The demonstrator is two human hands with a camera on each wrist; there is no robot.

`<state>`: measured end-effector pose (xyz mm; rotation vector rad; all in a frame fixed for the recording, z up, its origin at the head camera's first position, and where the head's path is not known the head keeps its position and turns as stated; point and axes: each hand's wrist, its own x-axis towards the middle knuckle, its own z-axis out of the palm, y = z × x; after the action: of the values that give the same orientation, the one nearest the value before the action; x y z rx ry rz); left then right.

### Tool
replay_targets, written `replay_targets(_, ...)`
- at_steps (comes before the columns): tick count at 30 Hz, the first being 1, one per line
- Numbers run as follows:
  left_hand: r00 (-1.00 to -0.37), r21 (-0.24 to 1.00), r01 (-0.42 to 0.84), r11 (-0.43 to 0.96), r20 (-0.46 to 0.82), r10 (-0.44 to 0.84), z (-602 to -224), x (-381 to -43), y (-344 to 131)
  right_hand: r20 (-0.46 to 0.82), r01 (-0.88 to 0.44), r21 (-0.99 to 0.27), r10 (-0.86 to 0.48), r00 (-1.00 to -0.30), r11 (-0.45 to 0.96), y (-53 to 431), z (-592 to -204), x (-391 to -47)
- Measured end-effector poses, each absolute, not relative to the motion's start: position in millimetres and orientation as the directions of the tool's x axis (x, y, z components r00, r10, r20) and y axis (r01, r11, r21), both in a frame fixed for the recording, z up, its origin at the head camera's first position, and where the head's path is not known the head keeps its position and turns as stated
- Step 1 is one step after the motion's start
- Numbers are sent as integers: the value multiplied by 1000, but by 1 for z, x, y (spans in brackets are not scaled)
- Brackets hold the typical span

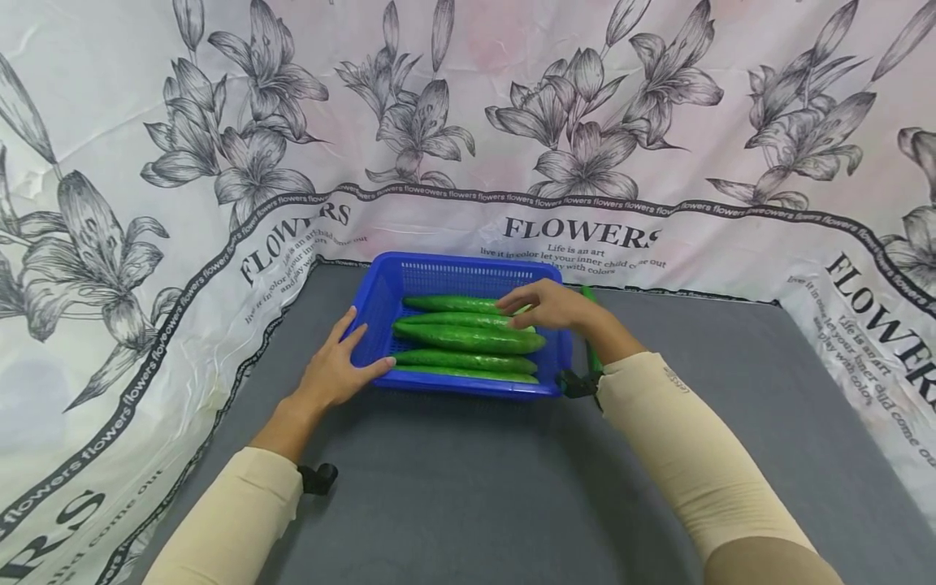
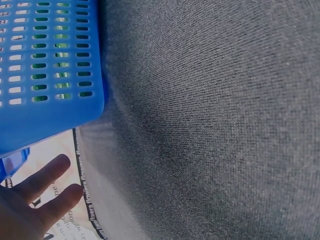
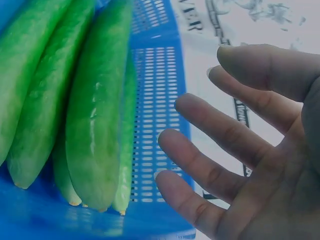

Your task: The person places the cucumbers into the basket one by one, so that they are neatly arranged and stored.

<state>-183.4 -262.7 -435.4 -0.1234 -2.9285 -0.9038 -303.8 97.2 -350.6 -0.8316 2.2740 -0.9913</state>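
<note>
A blue plastic basket [image 1: 468, 388] with slotted walls holds several long green cucumbers [image 1: 471, 335] lying side by side. At the basket's left front corner is my left hand [image 1: 335, 370], fingers spread, the thumb at the front rim and the fingertips by the left side. Two of its straight fingers [image 2: 50, 185] show beside the basket in the left wrist view. Over the basket's right end hovers my right hand [image 1: 544, 306], its fingers loosely bent and holding nothing. In the right wrist view its spread fingers [image 3: 200, 155] stand beside the cucumbers.
A long green thing [image 1: 594, 357] lies on the grey cloth surface [image 1: 453, 487] just right of the basket, partly hidden by the right forearm. Behind the basket and along both sides hangs a white sheet [image 1: 439, 223] printed with flowers and lettering.
</note>
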Motion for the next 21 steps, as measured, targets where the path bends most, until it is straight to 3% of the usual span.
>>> replay_targets(8,-993,547,106,831,94,65,-435,-183,-263,-109,-347,-807,-697,-708,478,119,-349,-281)
replay_targets(21,-994,559,105,822,94,62,-435,-184,-264,98,-337,-875,-555,-826,348,138,-357,-230)
